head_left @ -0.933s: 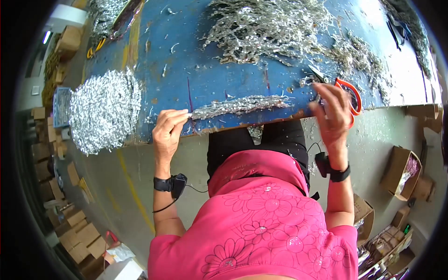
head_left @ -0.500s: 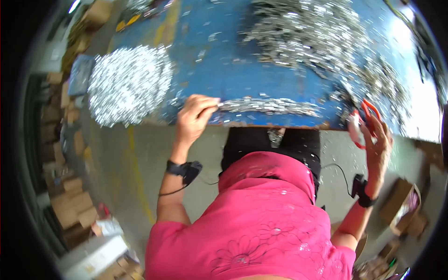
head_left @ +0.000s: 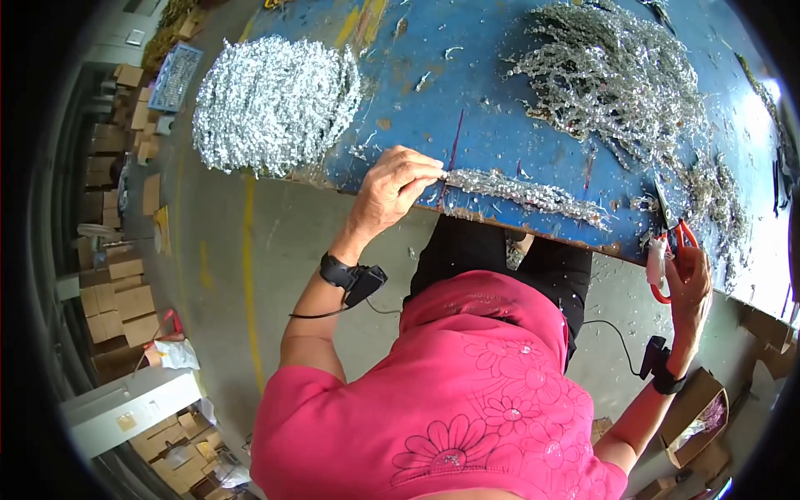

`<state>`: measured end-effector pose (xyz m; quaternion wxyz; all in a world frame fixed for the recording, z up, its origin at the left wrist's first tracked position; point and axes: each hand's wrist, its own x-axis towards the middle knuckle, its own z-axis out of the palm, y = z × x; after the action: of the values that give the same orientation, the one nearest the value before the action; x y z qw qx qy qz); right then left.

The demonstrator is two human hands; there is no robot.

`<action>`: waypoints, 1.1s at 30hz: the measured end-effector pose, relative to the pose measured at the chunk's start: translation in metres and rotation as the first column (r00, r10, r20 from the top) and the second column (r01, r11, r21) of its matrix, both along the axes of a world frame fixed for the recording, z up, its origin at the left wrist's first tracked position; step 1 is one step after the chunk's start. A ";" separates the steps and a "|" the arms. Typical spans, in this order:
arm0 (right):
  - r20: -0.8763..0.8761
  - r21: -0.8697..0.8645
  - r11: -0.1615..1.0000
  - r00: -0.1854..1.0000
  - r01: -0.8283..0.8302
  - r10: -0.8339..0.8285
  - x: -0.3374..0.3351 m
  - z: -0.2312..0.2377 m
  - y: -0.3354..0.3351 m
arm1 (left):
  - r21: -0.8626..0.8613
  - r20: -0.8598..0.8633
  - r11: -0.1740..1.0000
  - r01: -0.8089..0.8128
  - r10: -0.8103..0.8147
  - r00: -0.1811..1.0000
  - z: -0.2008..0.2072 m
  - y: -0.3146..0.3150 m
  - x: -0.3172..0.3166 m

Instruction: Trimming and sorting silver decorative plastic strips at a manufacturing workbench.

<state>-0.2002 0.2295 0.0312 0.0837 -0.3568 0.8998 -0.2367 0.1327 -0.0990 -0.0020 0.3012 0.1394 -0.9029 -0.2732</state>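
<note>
Left hand (head_left: 385,193): thumb and fingertips pinched on left tip of tinsel bundle (head_left: 529,193).
Tinsel bundle: on blue table (head_left: 417,117) near its front edge, running rightward from the pinch; loose end short of red-handled scissors (head_left: 685,234).
Right hand (head_left: 691,285): fingers wrapped on scissor handles.

Right hand (head_left: 690,282) now on the red-handled scissors (head_left: 657,259), instead of loosely spread beside them

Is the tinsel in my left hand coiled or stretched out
Stretched out: the tinsel bundle forms a narrow, nearly straight line from your left hand.
</note>
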 end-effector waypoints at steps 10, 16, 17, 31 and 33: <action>0.131 -0.142 0.983 0.982 -0.120 0.139 -0.016 -0.003 0.021 | 0.026 -0.007 0.993 -0.116 0.116 0.993 0.004 0.007 -0.002; -0.025 0.032 0.995 0.995 -0.091 0.092 -0.010 0.005 0.010 | -0.060 -0.033 0.996 0.070 -0.072 0.997 0.050 0.028 -0.049; -0.029 0.033 0.996 0.996 -0.084 0.085 -0.009 0.007 0.008 | -0.056 -0.020 0.990 0.127 -0.128 0.992 0.061 0.040 -0.068; 0.335 -0.211 0.956 0.934 0.206 -0.127 -0.005 -0.004 0.044 | -0.158 0.145 0.957 0.244 -0.222 0.964 0.007 0.082 -0.139; 0.545 -0.587 0.767 0.827 0.259 0.137 0.002 -0.011 0.056 | -0.164 0.141 0.959 0.231 -0.209 0.968 0.005 0.083 -0.139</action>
<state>-0.1980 0.2858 0.0203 0.2081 -0.2474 0.7114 -0.6240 -0.0061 -0.0155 0.0031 0.2243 0.0270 -0.9504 -0.2139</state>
